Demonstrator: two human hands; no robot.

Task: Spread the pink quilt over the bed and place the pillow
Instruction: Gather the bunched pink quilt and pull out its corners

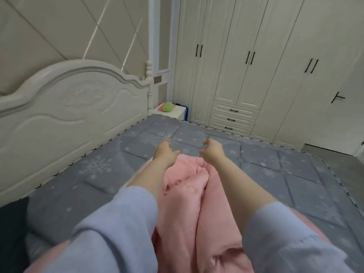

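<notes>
Two hands reach forward over the bed (216, 138), side by side and about level, so neither is clearly nearer the work. The left hand (165, 152) has its fingers curled downward and loosely apart; the right hand (211, 151) has its fingers bent in towards the thumb, and whether they pinch anything I cannot tell through the blur. The pink quilt (189, 194) lies bunched just beneath and behind the fingers, a long heap running from the fingertips back towards the person's body, between the two forearms. Bare grey mattress stretches beyond the fingertips and to both sides, so spreading probably means drawing the heap outward across its long axis. No pillow is visible.
</notes>
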